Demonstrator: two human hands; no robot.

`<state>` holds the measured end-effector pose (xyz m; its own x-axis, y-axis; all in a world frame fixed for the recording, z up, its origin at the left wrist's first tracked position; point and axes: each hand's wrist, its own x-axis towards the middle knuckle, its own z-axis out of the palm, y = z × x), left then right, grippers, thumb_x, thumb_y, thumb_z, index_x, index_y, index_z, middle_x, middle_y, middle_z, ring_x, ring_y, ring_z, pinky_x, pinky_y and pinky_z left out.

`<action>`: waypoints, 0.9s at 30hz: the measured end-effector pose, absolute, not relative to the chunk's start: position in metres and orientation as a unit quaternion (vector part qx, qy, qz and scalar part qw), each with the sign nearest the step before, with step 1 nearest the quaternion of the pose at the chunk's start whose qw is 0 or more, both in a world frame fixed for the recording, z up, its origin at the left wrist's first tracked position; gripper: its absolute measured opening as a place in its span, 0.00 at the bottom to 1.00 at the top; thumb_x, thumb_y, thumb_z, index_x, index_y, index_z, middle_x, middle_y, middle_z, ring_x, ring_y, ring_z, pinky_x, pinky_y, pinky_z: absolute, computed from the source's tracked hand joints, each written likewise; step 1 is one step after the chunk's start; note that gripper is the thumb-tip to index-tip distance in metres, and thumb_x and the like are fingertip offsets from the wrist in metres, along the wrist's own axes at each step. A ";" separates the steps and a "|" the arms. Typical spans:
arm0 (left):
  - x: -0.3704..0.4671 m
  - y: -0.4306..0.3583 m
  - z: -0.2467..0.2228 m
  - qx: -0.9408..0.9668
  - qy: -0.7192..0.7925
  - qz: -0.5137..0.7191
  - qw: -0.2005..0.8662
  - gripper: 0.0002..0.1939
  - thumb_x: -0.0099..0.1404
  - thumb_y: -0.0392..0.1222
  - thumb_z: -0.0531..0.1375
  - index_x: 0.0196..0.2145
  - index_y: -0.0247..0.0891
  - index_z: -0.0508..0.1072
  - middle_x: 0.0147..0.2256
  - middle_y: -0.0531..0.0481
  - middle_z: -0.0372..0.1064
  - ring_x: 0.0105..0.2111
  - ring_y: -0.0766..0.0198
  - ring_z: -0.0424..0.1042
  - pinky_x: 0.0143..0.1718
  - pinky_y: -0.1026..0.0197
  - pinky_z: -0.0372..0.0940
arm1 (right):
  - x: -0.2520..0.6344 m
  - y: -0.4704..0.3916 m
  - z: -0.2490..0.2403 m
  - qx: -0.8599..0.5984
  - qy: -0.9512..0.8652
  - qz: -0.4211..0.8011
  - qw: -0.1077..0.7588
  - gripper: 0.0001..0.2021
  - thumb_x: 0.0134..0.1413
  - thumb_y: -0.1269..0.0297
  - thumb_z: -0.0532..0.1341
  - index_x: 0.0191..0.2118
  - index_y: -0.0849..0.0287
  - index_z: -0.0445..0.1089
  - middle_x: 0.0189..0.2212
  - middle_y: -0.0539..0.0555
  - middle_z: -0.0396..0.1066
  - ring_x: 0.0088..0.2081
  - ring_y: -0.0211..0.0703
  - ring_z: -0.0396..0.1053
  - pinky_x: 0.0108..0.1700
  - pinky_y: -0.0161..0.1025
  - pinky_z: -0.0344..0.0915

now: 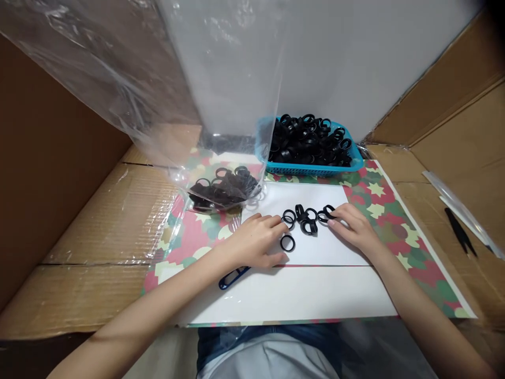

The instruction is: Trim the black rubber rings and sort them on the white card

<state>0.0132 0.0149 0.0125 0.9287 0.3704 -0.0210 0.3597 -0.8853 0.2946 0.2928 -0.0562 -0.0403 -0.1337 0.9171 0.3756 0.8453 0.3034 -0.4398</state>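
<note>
Several black rings [309, 227] lie in a loose group on white paper [323, 253]. My left hand [262, 239] rests at their left side, fingertips at a pair of rings [289, 219], its fingers loosely bent and apart. One single ring [288, 243] lies flat near its thumb. At the group's right end, my right hand [351, 225] has thumb and forefinger closed on a black ring [329, 211]. Partly under my left hand is a blue-framed tool [233, 277], whose other end is hidden.
A blue basket [315, 170] heaped with black rings stands at the back. Left of it hangs a clear plastic bag [232, 121] with more rings at its bottom. Black tweezers [460, 231] lie on the cardboard at right, beside a clear plastic sleeve [461, 208]. Cardboard walls rise on both sides.
</note>
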 end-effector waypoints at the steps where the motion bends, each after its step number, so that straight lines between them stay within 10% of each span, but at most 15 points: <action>1: 0.016 0.013 0.011 0.970 0.189 0.015 0.153 0.21 0.58 0.51 0.59 0.45 0.36 0.66 0.38 0.47 0.66 0.36 0.57 0.68 0.38 0.56 0.60 | 0.294 -0.056 -0.040 -0.585 -0.749 0.053 0.306 0.04 0.57 0.63 0.55 0.33 0.54 0.65 0.30 0.53 0.66 0.33 0.45 0.67 0.35 0.42 0.64; 27: 0.017 -0.006 0.004 0.911 0.141 0.326 0.210 0.14 0.59 0.49 0.62 0.35 0.34 0.68 0.26 0.52 0.65 0.26 0.66 0.64 0.28 0.61 0.54 | 0.320 -0.061 -0.042 -0.727 -0.655 0.070 0.196 0.11 0.55 0.57 0.54 0.41 0.52 0.68 0.35 0.55 0.62 0.41 0.51 0.65 0.42 0.48 0.64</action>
